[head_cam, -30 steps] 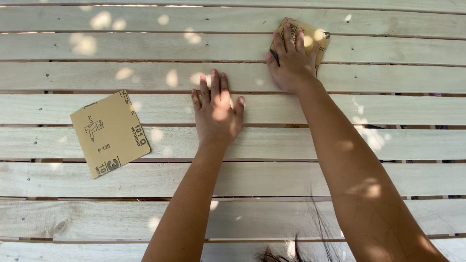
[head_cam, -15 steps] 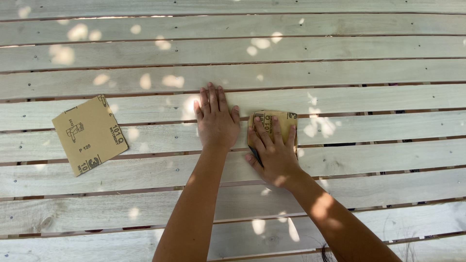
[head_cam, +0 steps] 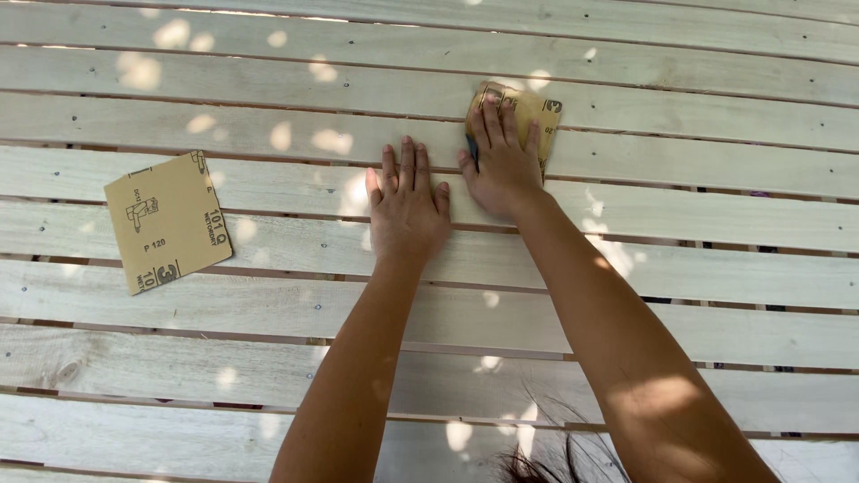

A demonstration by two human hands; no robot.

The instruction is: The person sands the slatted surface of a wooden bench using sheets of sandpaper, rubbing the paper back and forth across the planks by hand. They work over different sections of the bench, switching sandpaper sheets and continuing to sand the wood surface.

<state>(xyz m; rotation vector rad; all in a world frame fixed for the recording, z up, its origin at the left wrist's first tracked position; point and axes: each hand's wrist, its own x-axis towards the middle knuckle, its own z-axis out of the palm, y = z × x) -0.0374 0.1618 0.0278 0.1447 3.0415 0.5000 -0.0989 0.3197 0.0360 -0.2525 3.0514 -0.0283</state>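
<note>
Pale wooden slats [head_cam: 626,268] with narrow gaps fill the head view. Right hand [head_cam: 503,165] presses a tan, printed square sandpaper sheet [head_cam: 533,114] flat, fingers spread. Left hand [head_cam: 407,207] lies open beside it. Another tan sandpaper square [head_cam: 167,221] lies well apart.

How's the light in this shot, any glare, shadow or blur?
Head view: sharp, in soft shade with dappled sun spots across the pale wooden slats; no harsh glare; a bright patch on the right forearm; the loose tan square sandpaper sheet is evenly lit.
</note>
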